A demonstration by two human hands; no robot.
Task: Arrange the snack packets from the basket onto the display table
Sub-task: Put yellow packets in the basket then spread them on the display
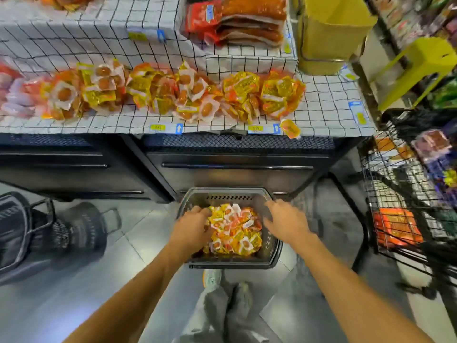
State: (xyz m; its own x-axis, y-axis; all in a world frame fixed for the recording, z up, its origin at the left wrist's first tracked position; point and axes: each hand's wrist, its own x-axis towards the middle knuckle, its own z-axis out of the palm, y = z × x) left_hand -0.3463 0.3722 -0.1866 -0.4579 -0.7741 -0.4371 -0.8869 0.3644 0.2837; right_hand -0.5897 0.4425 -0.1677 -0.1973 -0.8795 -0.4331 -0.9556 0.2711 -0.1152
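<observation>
reaching into the basket (pixel 230 194) at lower centre, the left hand (pixel 190 229) curls round packets (pixel 237 231) heaped inside; the right hand (pixel 286 221) hovers spread, slack, over its right rim.

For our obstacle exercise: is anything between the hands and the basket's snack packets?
Nothing visible. The basket is uncovered; the left hand touches the snack packets, the right hand hovers over its right side.

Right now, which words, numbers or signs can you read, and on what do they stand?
No text reads for certain.
Price tags on the display table's edge: numbers blurred; blue up-arrows show.
The snack packets in the basket: print too small.
Red packs on the upper tier: label blurred.
</observation>
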